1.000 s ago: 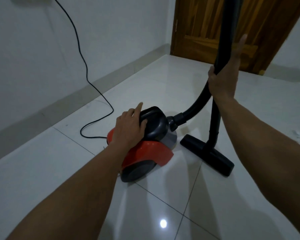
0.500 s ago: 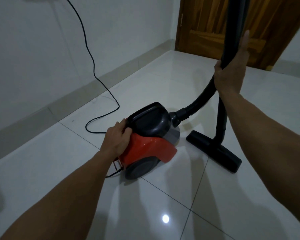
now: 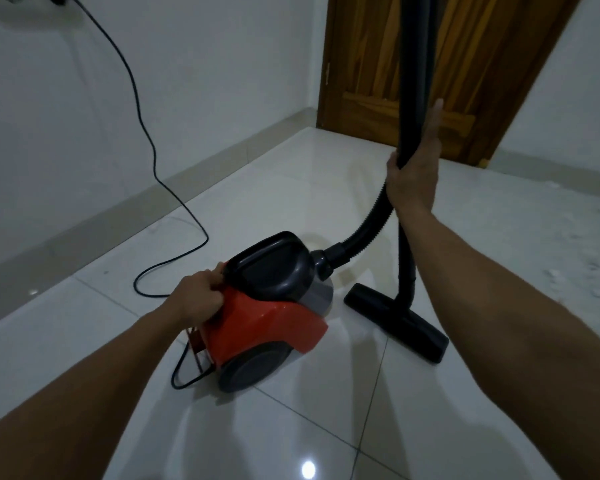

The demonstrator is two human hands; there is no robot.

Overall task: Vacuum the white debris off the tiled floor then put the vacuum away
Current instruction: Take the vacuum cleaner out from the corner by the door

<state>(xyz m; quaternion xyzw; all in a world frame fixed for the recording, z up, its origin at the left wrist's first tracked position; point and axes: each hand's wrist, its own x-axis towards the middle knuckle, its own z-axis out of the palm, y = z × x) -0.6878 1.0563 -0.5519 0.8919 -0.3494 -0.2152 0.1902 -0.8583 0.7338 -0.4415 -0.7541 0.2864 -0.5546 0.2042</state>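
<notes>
Vacuum (image 3: 264, 320) is sitting on the floor (image 3: 291, 427), left grip (image 3: 196, 301) clenching the rear lip of its black handle (image 3: 271, 268), right grip (image 3: 413, 178) grasping the rigid wand (image 3: 414, 81) above the floppy hose (image 3: 371, 226); body is looking hard, smooth and probably fairly heavy, so lifting by that handle seems best.

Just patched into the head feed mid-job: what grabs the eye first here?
The red canister vacuum sits mid-floor, with the left hand gripping the rear edge of its black top. The right hand holds the black wand upright above the floor head, in front of the wooden door. White debris speckles the tiles at the far right, and the power cord runs up the left wall.
</notes>
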